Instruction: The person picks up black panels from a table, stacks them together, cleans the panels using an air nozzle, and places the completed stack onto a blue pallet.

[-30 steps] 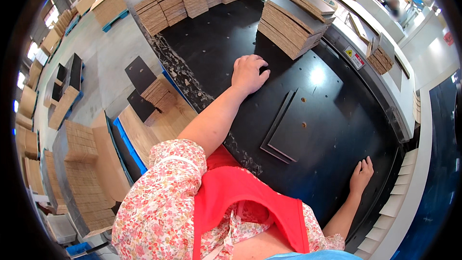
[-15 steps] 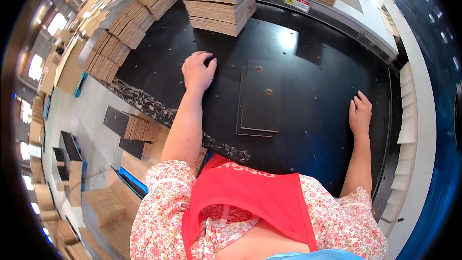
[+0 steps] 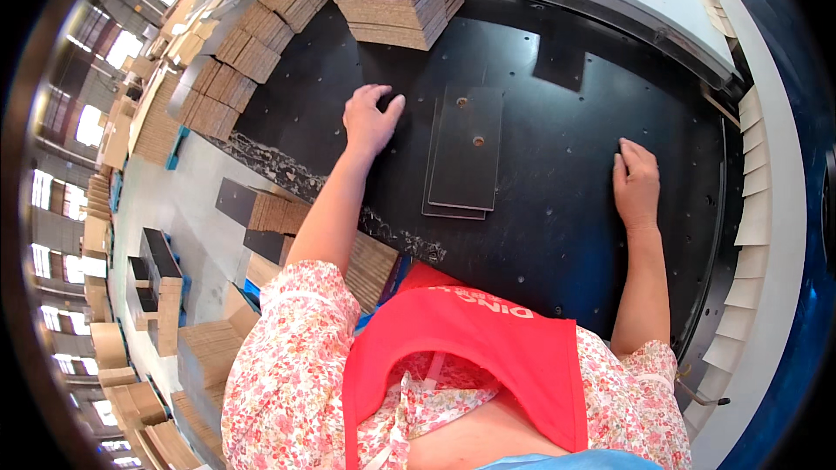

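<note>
Through the head camera I see dark-topped, brown-edged board stacks (image 3: 248,48) lining the glossy black table's (image 3: 557,248) left edge; a broad two-part stack (image 3: 392,22) stands by the far edge, beyond my left hand (image 3: 369,124). Mid-table, two dark rectangular boards (image 3: 466,165) overlap. My left thumb and fingers are apart, empty; likewise my right hand (image 3: 638,181), nearer the right edge.

Black panels (image 3: 465,170); red apron (image 3: 535,365); floral sleeves (image 3: 287,339)

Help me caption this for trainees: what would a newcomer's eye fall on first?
The red apron, lower middle, draws the eye first. Beyond it, two overlapping dark panels lie on the black worktable between the left hand and the right hand. A chipboard stack stands near the top edge.
</note>
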Demonstrator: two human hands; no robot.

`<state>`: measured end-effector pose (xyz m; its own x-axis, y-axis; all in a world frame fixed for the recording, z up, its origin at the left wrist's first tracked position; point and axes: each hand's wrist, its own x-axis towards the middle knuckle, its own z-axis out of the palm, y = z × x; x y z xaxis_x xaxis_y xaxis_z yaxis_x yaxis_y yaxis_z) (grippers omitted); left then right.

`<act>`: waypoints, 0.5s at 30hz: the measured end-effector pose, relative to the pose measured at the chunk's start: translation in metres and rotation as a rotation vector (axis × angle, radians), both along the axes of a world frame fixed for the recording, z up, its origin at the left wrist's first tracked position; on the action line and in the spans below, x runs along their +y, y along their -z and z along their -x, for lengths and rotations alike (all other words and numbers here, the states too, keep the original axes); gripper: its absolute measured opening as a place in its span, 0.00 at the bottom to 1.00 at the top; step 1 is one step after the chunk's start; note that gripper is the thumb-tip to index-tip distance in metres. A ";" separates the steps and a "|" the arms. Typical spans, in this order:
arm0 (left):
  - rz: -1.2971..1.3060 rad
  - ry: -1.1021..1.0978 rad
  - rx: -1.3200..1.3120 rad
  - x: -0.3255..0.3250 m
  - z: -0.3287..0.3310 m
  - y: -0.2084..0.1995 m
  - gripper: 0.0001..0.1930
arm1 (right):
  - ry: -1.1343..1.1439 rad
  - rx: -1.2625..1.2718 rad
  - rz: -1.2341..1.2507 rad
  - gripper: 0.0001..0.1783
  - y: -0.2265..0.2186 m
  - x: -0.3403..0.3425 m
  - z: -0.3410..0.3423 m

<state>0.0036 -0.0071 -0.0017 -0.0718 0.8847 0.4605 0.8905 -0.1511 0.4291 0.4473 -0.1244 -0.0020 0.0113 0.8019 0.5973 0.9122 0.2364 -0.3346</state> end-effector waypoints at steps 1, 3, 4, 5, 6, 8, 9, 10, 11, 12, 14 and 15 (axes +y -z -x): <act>0.002 0.053 -0.011 -0.008 -0.012 -0.006 0.21 | -0.036 0.035 0.016 0.12 -0.001 0.000 0.007; -0.020 0.185 -0.015 -0.032 -0.045 -0.020 0.22 | -0.073 0.066 0.021 0.12 -0.002 0.001 0.012; -0.047 0.262 -0.001 -0.046 -0.064 -0.026 0.23 | -0.068 0.045 0.012 0.12 0.002 0.004 0.011; -0.036 0.334 0.053 -0.063 -0.079 -0.031 0.25 | -0.058 0.016 0.016 0.12 0.002 0.007 0.016; -0.020 0.412 0.108 -0.079 -0.095 -0.034 0.28 | -0.041 -0.010 0.025 0.11 0.002 0.011 0.020; 0.095 0.360 0.238 -0.109 -0.124 -0.044 0.37 | -0.088 -0.055 0.010 0.11 -0.003 0.025 0.019; 0.154 0.347 0.287 -0.119 -0.131 -0.044 0.43 | -0.112 -0.078 -0.003 0.11 -0.006 0.035 0.017; 0.194 0.328 0.298 -0.128 -0.140 -0.052 0.44 | -0.088 -0.105 -0.024 0.11 -0.007 0.048 0.014; 0.238 0.328 0.290 -0.137 -0.145 -0.057 0.44 | -0.065 -0.133 -0.037 0.11 -0.005 0.062 0.012; 0.281 0.328 0.282 -0.145 -0.149 -0.062 0.45 | -0.042 -0.161 -0.049 0.11 -0.002 0.076 0.009; 0.306 0.337 0.359 -0.161 -0.155 -0.068 0.45 | 0.016 -0.203 -0.067 0.11 0.003 0.107 0.004; 0.285 0.382 0.349 -0.165 -0.158 -0.067 0.45 | 0.046 -0.226 -0.077 0.11 0.004 0.124 -0.001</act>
<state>0.1621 -0.1719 0.0652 0.3895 0.9104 0.1395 0.8915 -0.4107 0.1914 0.4479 -0.0007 -0.0058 -0.0936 0.7556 0.6483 0.9723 0.2094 -0.1038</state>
